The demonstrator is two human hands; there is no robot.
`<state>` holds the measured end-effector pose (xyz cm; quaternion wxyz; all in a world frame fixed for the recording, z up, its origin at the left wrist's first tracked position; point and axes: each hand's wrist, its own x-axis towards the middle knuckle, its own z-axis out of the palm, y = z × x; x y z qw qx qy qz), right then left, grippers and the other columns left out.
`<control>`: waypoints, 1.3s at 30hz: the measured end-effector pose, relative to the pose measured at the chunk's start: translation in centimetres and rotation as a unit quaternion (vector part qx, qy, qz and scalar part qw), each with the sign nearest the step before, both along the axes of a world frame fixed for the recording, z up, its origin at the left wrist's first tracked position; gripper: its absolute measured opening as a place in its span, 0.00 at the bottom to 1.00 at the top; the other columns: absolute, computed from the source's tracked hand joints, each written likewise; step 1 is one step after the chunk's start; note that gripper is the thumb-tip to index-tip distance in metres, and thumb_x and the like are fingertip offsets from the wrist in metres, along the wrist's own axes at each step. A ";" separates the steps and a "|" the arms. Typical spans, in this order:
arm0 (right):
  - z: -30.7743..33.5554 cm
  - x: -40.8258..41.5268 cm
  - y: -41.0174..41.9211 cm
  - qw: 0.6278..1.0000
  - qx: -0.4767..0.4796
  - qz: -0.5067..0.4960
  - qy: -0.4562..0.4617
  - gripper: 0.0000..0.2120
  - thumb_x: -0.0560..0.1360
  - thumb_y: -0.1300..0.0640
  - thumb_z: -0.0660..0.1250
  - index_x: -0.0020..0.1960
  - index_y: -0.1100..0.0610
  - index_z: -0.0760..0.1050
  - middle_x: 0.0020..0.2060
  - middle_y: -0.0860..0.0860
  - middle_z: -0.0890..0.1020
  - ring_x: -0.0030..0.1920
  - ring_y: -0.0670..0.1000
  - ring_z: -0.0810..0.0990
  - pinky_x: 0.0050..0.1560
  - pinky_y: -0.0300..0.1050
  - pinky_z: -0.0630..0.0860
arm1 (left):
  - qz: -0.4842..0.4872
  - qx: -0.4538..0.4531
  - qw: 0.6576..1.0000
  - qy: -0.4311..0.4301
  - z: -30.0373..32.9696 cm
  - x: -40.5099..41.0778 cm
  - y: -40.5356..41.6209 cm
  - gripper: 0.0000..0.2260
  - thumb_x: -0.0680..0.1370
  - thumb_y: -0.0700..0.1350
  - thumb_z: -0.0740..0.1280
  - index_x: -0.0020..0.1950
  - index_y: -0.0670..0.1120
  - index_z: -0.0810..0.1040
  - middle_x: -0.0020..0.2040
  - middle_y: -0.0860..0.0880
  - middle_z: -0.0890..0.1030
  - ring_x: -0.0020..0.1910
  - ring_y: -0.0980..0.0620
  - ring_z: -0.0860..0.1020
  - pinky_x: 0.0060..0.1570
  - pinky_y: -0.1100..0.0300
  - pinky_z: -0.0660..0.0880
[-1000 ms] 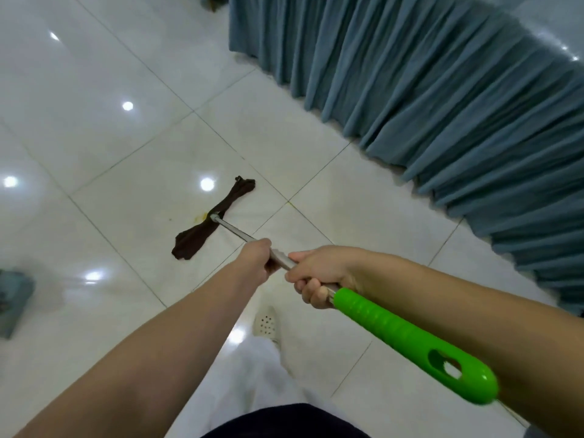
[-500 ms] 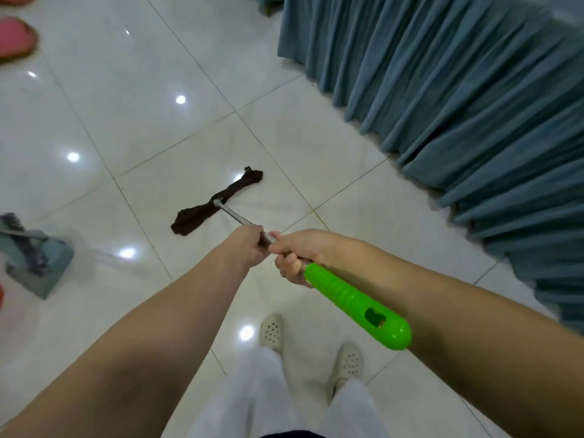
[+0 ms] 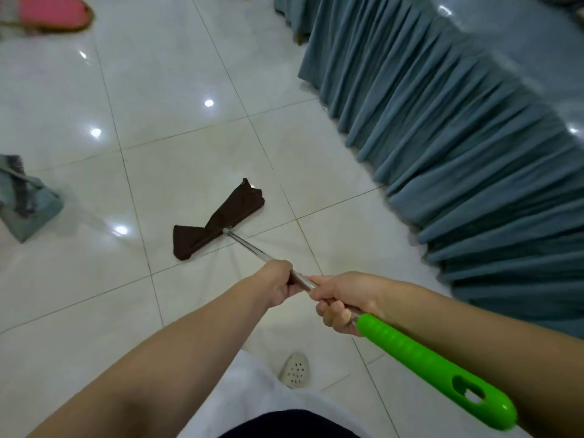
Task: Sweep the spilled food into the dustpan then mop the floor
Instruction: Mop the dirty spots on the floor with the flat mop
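A mop with a dark brown cloth head (image 3: 218,219) lies flat on the white tiled floor (image 3: 177,90) ahead of me. Its metal shaft (image 3: 249,248) runs back to a bright green handle (image 3: 436,371). My left hand (image 3: 278,281) grips the metal shaft. My right hand (image 3: 343,300) grips the shaft just behind it, right above the green handle. A grey-blue dustpan (image 3: 28,203) with a brush resting in it sits on the floor at the left edge.
A table with a pleated blue skirt (image 3: 458,147) fills the right side. Pink slippers (image 3: 53,12) lie at the top left. My foot in a pale perforated shoe (image 3: 294,369) stands below the hands.
The mop head has been drawn back toward me and now lies closer, turned a little. The view has shifted, and the dustpan shows at the left.
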<state>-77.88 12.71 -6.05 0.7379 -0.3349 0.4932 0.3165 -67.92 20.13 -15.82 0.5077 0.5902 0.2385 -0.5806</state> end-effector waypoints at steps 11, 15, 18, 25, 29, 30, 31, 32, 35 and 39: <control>2.8 -5.3 0.5 0.993 -0.008 0.113 0.044 0.17 0.80 0.63 0.55 0.67 0.50 0.66 0.24 0.51 0.66 0.15 0.42 0.62 0.13 0.29 0.58 | 0.095 -0.026 0.995 0.034 3.6 -7.8 3.6 0.11 0.82 0.34 0.51 0.40 0.36 0.66 0.37 0.42 0.71 0.32 0.47 0.73 0.49 0.51 0.74; 2.1 -4.1 3.3 0.993 -0.005 0.115 0.033 0.10 0.79 0.65 0.55 0.52 0.52 0.69 0.26 0.51 0.65 0.15 0.43 0.62 0.13 0.29 0.58 | 0.153 -0.016 0.988 0.012 3.2 -7.4 6.1 0.12 0.81 0.34 0.52 0.38 0.37 0.66 0.34 0.42 0.71 0.31 0.47 0.73 0.34 0.61 0.78; 2.0 -2.1 5.2 0.991 -0.005 0.126 0.033 0.09 0.79 0.66 0.55 0.43 0.55 0.67 0.26 0.51 0.64 0.14 0.42 0.61 0.12 0.29 0.57 | 0.215 -0.017 0.976 0.004 2.4 -6.0 7.8 0.12 0.81 0.36 0.54 0.38 0.38 0.67 0.32 0.41 0.74 0.25 0.47 0.76 0.17 0.64 0.73; 2.5 4.2 8.7 0.997 -0.014 0.081 0.013 0.11 0.79 0.64 0.58 0.43 0.50 0.70 0.19 0.50 0.68 0.13 0.42 0.61 0.13 0.28 0.57 | 0.296 -0.046 0.954 0.016 2.0 -0.1 9.8 0.11 0.83 0.41 0.51 0.44 0.39 0.66 0.27 0.42 0.73 0.18 0.51 0.76 0.19 0.65 0.73; 2.5 7.9 10.9 0.999 -0.007 0.041 0.016 0.12 0.79 0.63 0.60 0.42 0.49 0.74 0.18 0.49 0.68 0.13 0.43 0.62 0.13 0.28 0.58 | 0.279 -0.032 0.960 0.009 2.1 4.2 11.5 0.08 0.83 0.38 0.50 0.46 0.40 0.65 0.32 0.45 0.66 0.29 0.52 0.70 0.18 0.68 0.71; 2.3 8.9 11.6 0.999 -0.009 0.032 0.016 0.12 0.79 0.63 0.60 0.44 0.47 0.75 0.18 0.49 0.68 0.13 0.43 0.61 0.13 0.28 0.58 | 0.274 -0.030 0.961 0.005 2.1 5.3 12.0 0.10 0.82 0.37 0.50 0.42 0.40 0.64 0.32 0.45 0.64 0.27 0.53 0.71 0.18 0.69 0.70; 2.2 9.9 12.2 1.000 -0.012 0.023 0.016 0.13 0.79 0.64 0.59 0.46 0.47 0.75 0.18 0.49 0.68 0.13 0.43 0.61 0.13 0.27 0.58 | 0.272 -0.028 0.962 0.003 2.1 6.5 12.5 0.11 0.82 0.37 0.51 0.39 0.40 0.63 0.32 0.46 0.64 0.23 0.53 0.71 0.17 0.69 0.70; 2.0 11.1 12.9 1.000 -0.016 0.017 0.015 0.14 0.79 0.64 0.59 0.48 0.46 0.76 0.18 0.49 0.68 0.13 0.43 0.61 0.13 0.27 0.58 | 0.273 -0.026 0.962 0.003 2.1 7.8 13.0 0.13 0.82 0.36 0.51 0.38 0.41 0.62 0.32 0.46 0.63 0.17 0.55 0.71 0.17 0.70 0.69; 1.5 15.2 14.7 1.000 -0.019 0.002 0.014 0.15 0.79 0.64 0.58 0.49 0.45 0.76 0.19 0.49 0.67 0.14 0.42 0.61 0.13 0.28 0.58 | 0.261 -0.018 0.965 -0.007 2.3 12.1 14.5 0.14 0.82 0.36 0.50 0.36 0.41 0.61 0.31 0.47 0.62 0.10 0.58 0.65 0.15 0.72 0.67; 1.1 20.9 17.5 1.000 -0.022 -0.009 0.009 0.17 0.79 0.64 0.57 0.54 0.43 0.75 0.19 0.48 0.65 0.14 0.42 0.61 0.14 0.27 0.56 | 0.234 -0.010 0.972 -0.017 2.5 18.0 16.7 0.15 0.82 0.37 0.51 0.35 0.42 0.61 0.29 0.46 0.61 0.08 0.59 0.62 0.12 0.73 0.62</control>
